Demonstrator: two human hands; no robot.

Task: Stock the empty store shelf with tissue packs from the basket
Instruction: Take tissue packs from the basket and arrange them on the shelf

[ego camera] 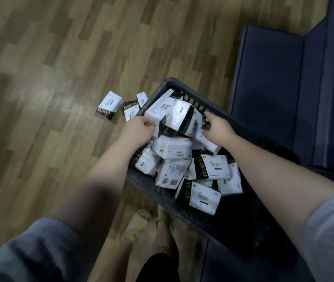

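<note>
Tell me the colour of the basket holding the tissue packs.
The basket is black or very dark grey, with slotted walls; the head view shows it.

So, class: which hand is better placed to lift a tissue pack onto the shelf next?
The right hand. It is on the side of the dark shelf, at the raised pack. The left hand grips on the basket's floor side, farther from the shelf.

Your left hand (pixel 139 129): fingertips hidden behind a tissue pack (pixel 158 110). Your right hand (pixel 216 127): fingertips blurred at the basket (pixel 162 192) wall. Dark shelf (pixel 274 78): cut off at right edge. Near sleeves: blurred.
</note>
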